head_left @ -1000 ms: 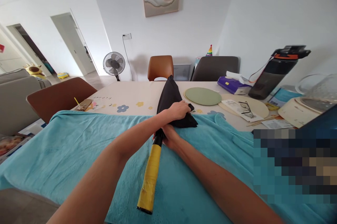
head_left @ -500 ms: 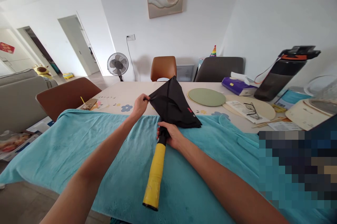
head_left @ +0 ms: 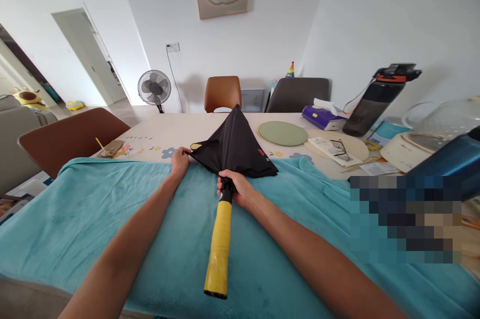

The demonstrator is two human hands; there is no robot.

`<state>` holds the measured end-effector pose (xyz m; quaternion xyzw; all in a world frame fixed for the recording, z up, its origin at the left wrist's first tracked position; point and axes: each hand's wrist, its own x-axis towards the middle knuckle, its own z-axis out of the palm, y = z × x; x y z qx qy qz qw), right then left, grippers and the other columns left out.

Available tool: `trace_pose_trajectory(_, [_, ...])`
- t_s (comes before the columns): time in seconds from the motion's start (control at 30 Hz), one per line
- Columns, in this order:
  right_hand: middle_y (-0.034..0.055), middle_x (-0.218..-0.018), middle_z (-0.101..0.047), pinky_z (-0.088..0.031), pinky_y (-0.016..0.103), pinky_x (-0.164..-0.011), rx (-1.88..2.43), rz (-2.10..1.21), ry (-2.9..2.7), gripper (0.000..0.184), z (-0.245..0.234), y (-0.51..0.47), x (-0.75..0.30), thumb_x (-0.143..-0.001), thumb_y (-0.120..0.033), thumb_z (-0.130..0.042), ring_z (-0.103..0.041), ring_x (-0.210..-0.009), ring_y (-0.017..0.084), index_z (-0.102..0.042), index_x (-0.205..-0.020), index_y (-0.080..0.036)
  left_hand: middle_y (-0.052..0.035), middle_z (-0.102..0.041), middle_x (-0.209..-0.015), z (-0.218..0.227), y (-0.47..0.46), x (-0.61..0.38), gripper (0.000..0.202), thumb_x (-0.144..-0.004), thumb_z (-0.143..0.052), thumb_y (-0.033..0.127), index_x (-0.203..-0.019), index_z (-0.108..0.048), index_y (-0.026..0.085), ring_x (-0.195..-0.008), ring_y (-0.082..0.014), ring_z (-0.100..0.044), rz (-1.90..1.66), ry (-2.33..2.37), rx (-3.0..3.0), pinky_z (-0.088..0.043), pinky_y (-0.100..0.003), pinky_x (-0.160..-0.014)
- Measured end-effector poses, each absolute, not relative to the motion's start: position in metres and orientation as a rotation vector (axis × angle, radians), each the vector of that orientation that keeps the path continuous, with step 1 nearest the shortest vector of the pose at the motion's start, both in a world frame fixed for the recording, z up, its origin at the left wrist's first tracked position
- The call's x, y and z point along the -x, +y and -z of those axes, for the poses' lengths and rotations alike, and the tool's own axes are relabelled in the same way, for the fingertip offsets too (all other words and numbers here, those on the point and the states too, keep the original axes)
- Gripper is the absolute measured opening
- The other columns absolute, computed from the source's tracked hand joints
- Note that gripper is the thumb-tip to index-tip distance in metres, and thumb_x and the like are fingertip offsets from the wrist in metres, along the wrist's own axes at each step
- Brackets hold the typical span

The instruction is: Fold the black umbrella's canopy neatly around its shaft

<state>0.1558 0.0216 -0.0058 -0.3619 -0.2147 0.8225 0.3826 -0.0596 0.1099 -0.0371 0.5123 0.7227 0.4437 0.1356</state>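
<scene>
A blanket (head_left: pixel 123 199) lay along the near edge of the tabletop (head_left: pixel 176 126). Over it, the umbrella (head_left: pixel 236 144) pointed to the far edge, my right hand (head_left: pixel 240 189) around its shaft (head_left: pixel 226 195), my left hand (head_left: pixel 180 161) at its left side. Near the far right corner stood the tissue box (head_left: pixel 320 117).

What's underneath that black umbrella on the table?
Around the black umbrella, the teal blanket shows on the near side and the pale tabletop beyond. Whatever lies directly beneath is hidden by the fabric.

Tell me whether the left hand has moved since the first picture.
Yes, leftward: the left hand is now much closer to the left printed blue flower.
</scene>
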Motion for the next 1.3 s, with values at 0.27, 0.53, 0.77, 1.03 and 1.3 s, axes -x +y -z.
trace_pose_trajectory(0.27, [0.0007, -0.050, -0.052, -0.045, 0.025, -0.044, 0.910, -2.096, -0.578, 0.012, 0.006, 0.018, -0.155, -0.077, -0.018, -0.051, -0.049, -0.043, 0.011, -0.049, -0.066, -0.014, -0.0058, -0.062, -0.104, 0.009, 0.092, 0.005, 0.034, -0.074, -0.038, 0.005, -0.096, -0.059, 0.019, -0.103, -0.0183, -0.054, -1.412, 1.862, -2.001, -0.041, -0.032, -0.092])
trace_pose_trajectory(0.53, [0.0009, -0.052, -0.053, -0.045, 0.024, -0.043, 0.899, -2.070, -0.555, 0.008, 0.004, 0.015, -0.155, -0.078, -0.016, -0.050, -0.050, -0.043, 0.011, -0.049, -0.070, -0.013, -0.0090, -0.053, -0.126, 0.034, 0.104, -0.042, 0.048, -0.075, -0.035, 0.003, -0.119, -0.051, 0.014, -0.116, -0.0172, -0.048, -0.998, 1.425, -2.235, -0.037, -0.032, -0.101])
trace_pose_trajectory(0.77, [0.0042, -0.063, -0.060, -0.050, 0.028, -0.045, 0.803, -2.095, -0.568, 0.005, 0.013, 0.021, -0.157, -0.079, -0.016, -0.051, -0.055, -0.048, 0.012, -0.052, -0.079, -0.012, -0.0048, -0.057, -0.123, 0.047, 0.111, -0.033, 0.048, -0.075, -0.037, 0.006, -0.118, -0.053, 0.019, -0.113, -0.0179, -0.051, -0.951, 1.346, -2.246, -0.039, -0.035, -0.100])
trace_pose_trajectory(1.03, [0.0103, -0.072, -0.066, -0.056, 0.033, -0.053, 0.817, -2.184, -0.433, 0.014, 0.008, 0.023, -0.163, -0.080, -0.018, -0.048, -0.063, -0.057, 0.016, -0.053, -0.089, -0.008, -0.0126, -0.054, -0.126, 0.049, 0.114, -0.034, 0.046, -0.075, -0.037, 0.006, -0.119, -0.051, 0.012, -0.117, -0.0208, -0.049, -0.865, 1.565, -2.256, -0.036, -0.036, -0.102])
trace_pose_trajectory(1.3, [0.0111, -0.074, -0.066, -0.055, 0.029, -0.049, 0.880, -2.103, -0.345, 0.016, -0.023, 0.021, -0.164, -0.079, -0.016, -0.047, -0.065, -0.060, 0.017, -0.051, -0.093, -0.010, -0.0137, -0.059, -0.118, 0.044, 0.117, -0.036, 0.033, -0.078, -0.039, 0.009, -0.104, -0.058, 0.012, -0.115, -0.0204, -0.051, -0.805, 1.571, -2.288, -0.035, -0.032, -0.102])
